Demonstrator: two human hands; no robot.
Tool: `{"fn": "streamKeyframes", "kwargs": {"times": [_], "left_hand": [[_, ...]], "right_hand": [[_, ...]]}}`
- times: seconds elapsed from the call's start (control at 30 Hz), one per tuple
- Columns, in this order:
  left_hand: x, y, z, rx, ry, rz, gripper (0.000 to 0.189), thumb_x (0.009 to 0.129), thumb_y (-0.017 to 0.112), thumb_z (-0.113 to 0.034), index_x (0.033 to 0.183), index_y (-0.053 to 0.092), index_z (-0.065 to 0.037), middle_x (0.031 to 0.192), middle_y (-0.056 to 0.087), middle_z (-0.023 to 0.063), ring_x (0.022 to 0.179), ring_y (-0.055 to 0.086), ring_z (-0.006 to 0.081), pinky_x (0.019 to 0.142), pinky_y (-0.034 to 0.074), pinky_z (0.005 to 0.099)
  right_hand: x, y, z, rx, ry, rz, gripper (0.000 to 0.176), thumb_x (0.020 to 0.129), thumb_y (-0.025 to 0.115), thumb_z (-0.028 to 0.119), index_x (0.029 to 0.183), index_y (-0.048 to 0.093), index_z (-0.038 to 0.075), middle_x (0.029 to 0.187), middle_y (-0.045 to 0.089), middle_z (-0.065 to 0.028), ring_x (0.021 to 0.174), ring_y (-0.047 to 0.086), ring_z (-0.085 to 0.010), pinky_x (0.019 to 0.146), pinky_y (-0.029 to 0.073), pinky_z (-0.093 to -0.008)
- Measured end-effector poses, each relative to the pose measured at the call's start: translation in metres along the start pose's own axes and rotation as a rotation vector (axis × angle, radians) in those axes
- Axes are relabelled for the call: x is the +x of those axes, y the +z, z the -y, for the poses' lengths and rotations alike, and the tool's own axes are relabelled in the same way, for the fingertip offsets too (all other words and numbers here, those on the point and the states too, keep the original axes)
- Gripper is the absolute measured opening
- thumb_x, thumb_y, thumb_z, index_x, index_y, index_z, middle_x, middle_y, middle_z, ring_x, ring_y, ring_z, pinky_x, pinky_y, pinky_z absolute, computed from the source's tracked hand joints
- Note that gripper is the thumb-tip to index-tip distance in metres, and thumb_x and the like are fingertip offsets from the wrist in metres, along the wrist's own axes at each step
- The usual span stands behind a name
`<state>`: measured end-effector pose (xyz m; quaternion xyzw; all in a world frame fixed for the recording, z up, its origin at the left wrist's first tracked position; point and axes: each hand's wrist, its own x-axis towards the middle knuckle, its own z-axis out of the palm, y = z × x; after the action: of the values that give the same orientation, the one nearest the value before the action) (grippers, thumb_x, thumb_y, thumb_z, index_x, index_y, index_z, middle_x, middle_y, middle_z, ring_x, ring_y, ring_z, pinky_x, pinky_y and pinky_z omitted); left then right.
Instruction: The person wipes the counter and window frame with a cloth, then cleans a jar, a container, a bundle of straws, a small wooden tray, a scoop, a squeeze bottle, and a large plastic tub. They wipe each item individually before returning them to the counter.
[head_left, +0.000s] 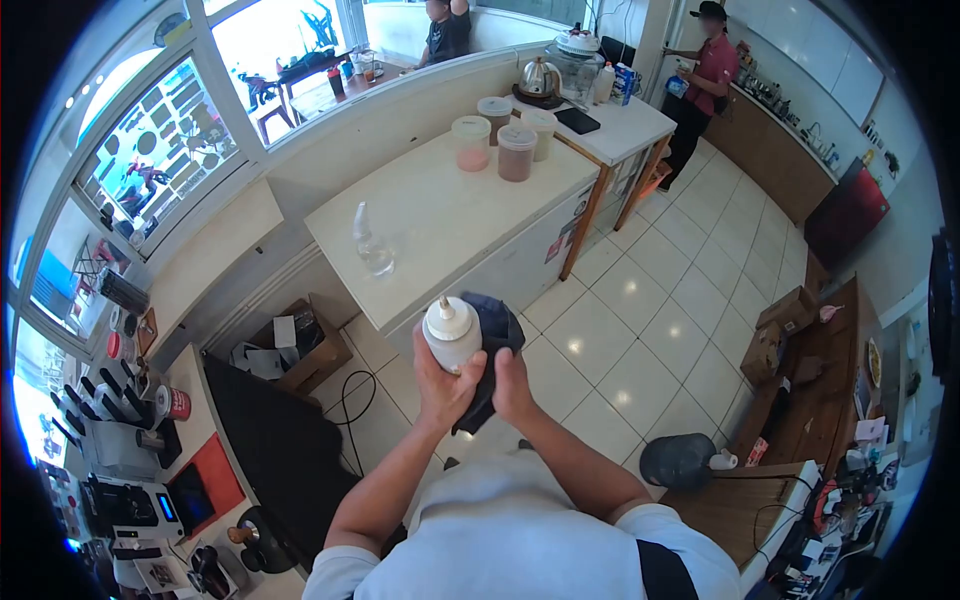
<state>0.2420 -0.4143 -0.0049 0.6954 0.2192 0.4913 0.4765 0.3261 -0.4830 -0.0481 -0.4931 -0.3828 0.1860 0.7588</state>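
A white squeeze bottle [452, 335] with a pointed tip stands upright in my left hand [442, 388], whose fingers wrap round its lower part. Against the bottle's right side lies a dark cloth [490, 330], gripped by my right hand [514, 388]. The cloth hangs down between both hands and hides part of the bottle's side. Both hands are held in front of my chest, near the front edge of the white counter [440, 215]. On that counter, beyond my left hand, a clear spray bottle [374, 248] stands upright.
Several lidded tubs [516, 155] stand at the counter's far end. A kettle [539, 80] sits on the white table behind. At left, knives and a coffee grinder crowd a worktop. A cardboard box [310, 345] and a large water jug [680, 462] are on the floor. A co-worker [712, 70] stands far right.
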Motion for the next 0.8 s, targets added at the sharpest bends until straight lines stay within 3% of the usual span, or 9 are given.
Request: {"fn": "streamKeyframes", "kwargs": {"times": [0.17, 0.3, 0.4, 0.43, 0.53, 0.57, 0.67, 0.7, 0.8], "left_hand": [[0.020, 0.054, -0.018, -0.007, -0.011, -0.061, 0.062, 0.086, 0.072, -0.033, 0.130, 0.042, -0.001, 0.112, 0.059, 0.0139, 0.103, 0.059, 0.0247, 0.091, 0.047, 0.0392], [0.024, 0.083, -0.022, -0.040, 0.017, -0.115, 0.057, 0.089, 0.068, -0.028, 0.132, 0.040, -0.001, 0.114, 0.058, 0.0148, 0.104, 0.058, 0.0239, 0.090, 0.047, 0.0387], [0.030, 0.090, -0.025, -0.021, 0.050, -0.160, 0.062, 0.089, 0.068, -0.030, 0.134, 0.035, -0.002, 0.118, 0.055, 0.0147, 0.106, 0.056, 0.0234, 0.092, 0.046, 0.0379], [0.035, 0.092, -0.021, -0.064, 0.050, -0.185, 0.064, 0.089, 0.068, -0.030, 0.135, 0.034, -0.002, 0.118, 0.054, 0.0144, 0.106, 0.056, 0.0233, 0.092, 0.046, 0.0377], [0.037, 0.095, -0.022, -0.234, 0.073, -0.219, 0.069, 0.090, 0.067, -0.031, 0.138, 0.027, -0.002, 0.119, 0.052, 0.0134, 0.107, 0.055, 0.0221, 0.093, 0.046, 0.0367], [0.035, 0.094, -0.018, -0.221, 0.104, -0.220, 0.070, 0.090, 0.067, -0.031, 0.138, 0.026, -0.001, 0.120, 0.053, 0.0137, 0.107, 0.055, 0.0221, 0.093, 0.046, 0.0366], [0.022, 0.090, -0.035, 0.017, 0.084, -0.271, 0.071, 0.089, 0.068, -0.034, 0.136, 0.029, 0.001, 0.120, 0.053, 0.0157, 0.110, 0.055, 0.0232, 0.095, 0.045, 0.0368], [0.019, 0.087, -0.037, 0.090, 0.075, -0.277, 0.070, 0.090, 0.067, -0.038, 0.136, 0.031, 0.001, 0.120, 0.052, 0.0155, 0.110, 0.054, 0.0223, 0.095, 0.045, 0.0365], [0.010, 0.079, -0.041, 0.267, 0.051, -0.394, 0.069, 0.089, 0.071, -0.040, 0.130, 0.035, 0.001, 0.119, 0.050, 0.0142, 0.108, 0.054, 0.0207, 0.094, 0.046, 0.0362]], "right_hand": [[0.021, -0.045, 0.009, -0.182, 0.031, 0.127, 0.058, 0.106, 0.025, 0.041, 0.132, 0.049, -0.005, 0.124, 0.059, -0.0224, 0.116, 0.056, -0.0370, 0.101, 0.040, -0.0422], [0.038, -0.055, 0.062, -0.374, -0.391, 0.005, 0.059, 0.105, 0.028, 0.044, 0.130, 0.052, -0.004, 0.123, 0.059, -0.0261, 0.114, 0.057, -0.0372, 0.099, 0.041, -0.0405], [0.055, -0.088, 0.046, -0.208, 0.147, 0.215, 0.063, 0.105, 0.030, 0.047, 0.128, 0.052, -0.007, 0.121, 0.059, -0.0268, 0.111, 0.059, -0.0343, 0.097, 0.043, -0.0377], [0.068, -0.099, 0.044, -0.178, 0.399, 0.297, 0.065, 0.104, 0.035, 0.050, 0.125, 0.055, -0.008, 0.118, 0.063, -0.0218, 0.108, 0.061, -0.0281, 0.094, 0.046, -0.0349], [0.064, -0.090, 0.037, 0.712, 0.789, 0.084, 0.061, 0.103, 0.041, 0.050, 0.121, 0.059, -0.006, 0.115, 0.065, -0.0151, 0.103, 0.062, -0.0226, 0.091, 0.048, -0.0348], [0.069, -0.087, 0.039, 0.799, 0.882, 0.095, 0.059, 0.103, 0.043, 0.049, 0.118, 0.062, -0.005, 0.111, 0.066, -0.0116, 0.098, 0.063, -0.0193, 0.087, 0.050, -0.0335], [0.070, -0.076, 0.008, 0.267, 0.660, 0.115, 0.059, 0.103, 0.043, 0.049, 0.113, 0.063, -0.005, 0.107, 0.067, -0.0124, 0.093, 0.064, -0.0188, 0.083, 0.050, -0.0317], [0.064, -0.066, 0.004, 0.261, 0.557, 0.102, 0.054, 0.104, 0.044, 0.043, 0.111, 0.063, -0.007, 0.102, 0.068, -0.0144, 0.090, 0.063, -0.0192, 0.082, 0.050, -0.0324], [0.045, -0.049, 0.005, -0.250, 0.217, 0.204, 0.048, 0.105, 0.044, 0.036, 0.107, 0.062, -0.009, 0.096, 0.068, -0.0155, 0.085, 0.063, -0.0209, 0.080, 0.050, -0.0341]]}}
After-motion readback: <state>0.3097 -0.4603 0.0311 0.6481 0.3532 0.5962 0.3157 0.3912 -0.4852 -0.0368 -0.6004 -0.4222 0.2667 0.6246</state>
